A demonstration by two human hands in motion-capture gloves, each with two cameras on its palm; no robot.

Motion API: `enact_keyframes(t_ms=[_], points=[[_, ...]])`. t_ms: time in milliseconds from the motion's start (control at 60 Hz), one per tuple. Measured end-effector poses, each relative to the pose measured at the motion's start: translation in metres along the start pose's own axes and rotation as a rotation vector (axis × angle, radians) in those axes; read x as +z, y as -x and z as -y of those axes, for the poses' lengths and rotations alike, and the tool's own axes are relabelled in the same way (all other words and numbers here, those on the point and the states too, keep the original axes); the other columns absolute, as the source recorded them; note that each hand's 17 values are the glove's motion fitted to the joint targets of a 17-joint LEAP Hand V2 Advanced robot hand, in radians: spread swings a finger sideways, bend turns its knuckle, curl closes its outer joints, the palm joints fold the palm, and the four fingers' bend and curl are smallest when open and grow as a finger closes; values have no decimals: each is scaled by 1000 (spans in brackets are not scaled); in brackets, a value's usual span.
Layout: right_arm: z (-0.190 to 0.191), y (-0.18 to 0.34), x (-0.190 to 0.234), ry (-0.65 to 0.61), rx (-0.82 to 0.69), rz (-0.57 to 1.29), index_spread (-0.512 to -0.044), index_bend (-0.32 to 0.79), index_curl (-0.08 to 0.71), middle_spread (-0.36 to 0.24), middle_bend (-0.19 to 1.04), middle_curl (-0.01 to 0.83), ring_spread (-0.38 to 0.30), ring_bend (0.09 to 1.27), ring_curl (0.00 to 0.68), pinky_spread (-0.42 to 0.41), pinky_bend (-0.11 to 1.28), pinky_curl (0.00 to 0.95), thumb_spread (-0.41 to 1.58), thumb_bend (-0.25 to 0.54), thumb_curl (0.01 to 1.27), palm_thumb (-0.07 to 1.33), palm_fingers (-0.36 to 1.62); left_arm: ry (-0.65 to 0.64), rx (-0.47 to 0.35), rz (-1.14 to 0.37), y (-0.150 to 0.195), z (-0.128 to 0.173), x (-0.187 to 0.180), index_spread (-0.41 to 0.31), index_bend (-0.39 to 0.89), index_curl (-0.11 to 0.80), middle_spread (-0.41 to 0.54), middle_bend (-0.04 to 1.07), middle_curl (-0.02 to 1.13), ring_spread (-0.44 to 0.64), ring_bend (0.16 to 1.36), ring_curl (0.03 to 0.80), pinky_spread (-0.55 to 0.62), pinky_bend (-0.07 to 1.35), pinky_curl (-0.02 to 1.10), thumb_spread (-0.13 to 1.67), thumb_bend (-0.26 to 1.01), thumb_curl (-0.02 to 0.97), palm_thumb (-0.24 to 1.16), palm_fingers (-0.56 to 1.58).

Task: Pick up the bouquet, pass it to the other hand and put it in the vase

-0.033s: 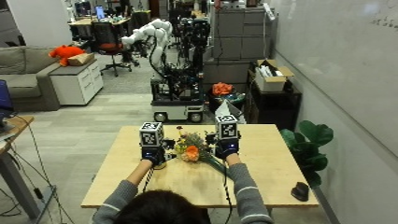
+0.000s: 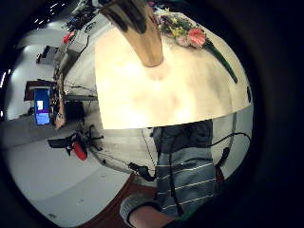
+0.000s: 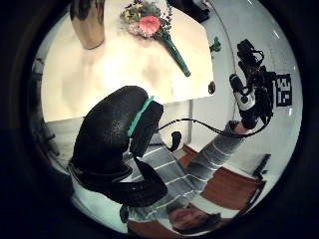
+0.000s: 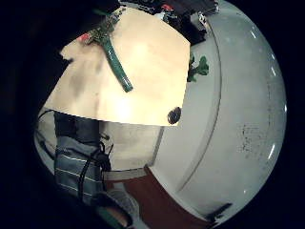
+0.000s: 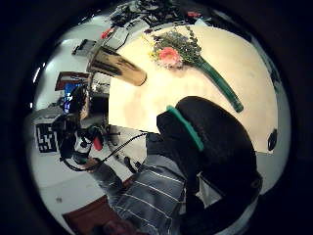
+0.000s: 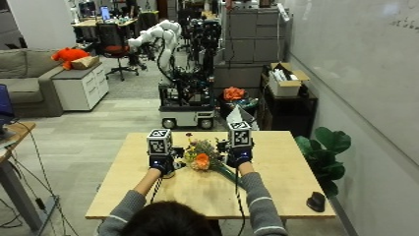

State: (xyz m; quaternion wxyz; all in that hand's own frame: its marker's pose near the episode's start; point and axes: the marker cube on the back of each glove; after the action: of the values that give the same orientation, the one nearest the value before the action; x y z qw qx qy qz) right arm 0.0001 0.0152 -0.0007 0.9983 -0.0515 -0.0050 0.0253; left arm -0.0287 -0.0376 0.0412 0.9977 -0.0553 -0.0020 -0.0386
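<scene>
The bouquet [image 6: 201,160], with an orange flower, small blooms and a green wrapped stem, lies on the wooden table [image 6: 275,172] between my two hands. My left hand [image 6: 160,162] hovers just left of it and my right hand [image 6: 239,156] just right of it; neither holds anything. A golden vase [image 2: 142,33] stands on the table beside the flower heads [image 2: 190,33], on my left hand's side; the outside view hides most of it behind that hand. The left thumb side palm view shows the vase [image 3: 87,22], the bouquet [image 3: 149,25] and a relaxed thumb [image 3: 114,134]. The stem [image 4: 116,62] points toward the table's near edge.
A small black object [image 6: 316,200] lies near the table's front right corner. A potted plant [image 6: 327,147] stands right of the table by the wall. A white robot on a wheeled base [image 6: 187,98] stands behind the table's far edge.
</scene>
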Motion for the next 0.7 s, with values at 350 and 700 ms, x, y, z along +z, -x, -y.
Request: enact_keyframes(t_ms=[350, 700], points=[[10, -13, -1, -112, -86, 33, -402, 111, 80, -81, 215, 204, 20, 493, 212, 202, 660, 289, 1158, 145, 138, 365, 113, -44, 41, 11, -19, -1, -2, 7, 129, 129, 300, 215, 204, 346, 587, 208, 391, 435, 232, 1044, 8, 170, 205, 96], [-6, -5, -20, -118, -88, 60, -403, 108, 125, -72, 219, 280, 21, 515, 252, 207, 653, 320, 1229, 52, 187, 393, 103, 8, 14, -24, -2, 22, 17, 7, 133, 193, 310, 217, 276, 365, 614, 235, 407, 447, 284, 1099, -20, 229, 206, 59]])
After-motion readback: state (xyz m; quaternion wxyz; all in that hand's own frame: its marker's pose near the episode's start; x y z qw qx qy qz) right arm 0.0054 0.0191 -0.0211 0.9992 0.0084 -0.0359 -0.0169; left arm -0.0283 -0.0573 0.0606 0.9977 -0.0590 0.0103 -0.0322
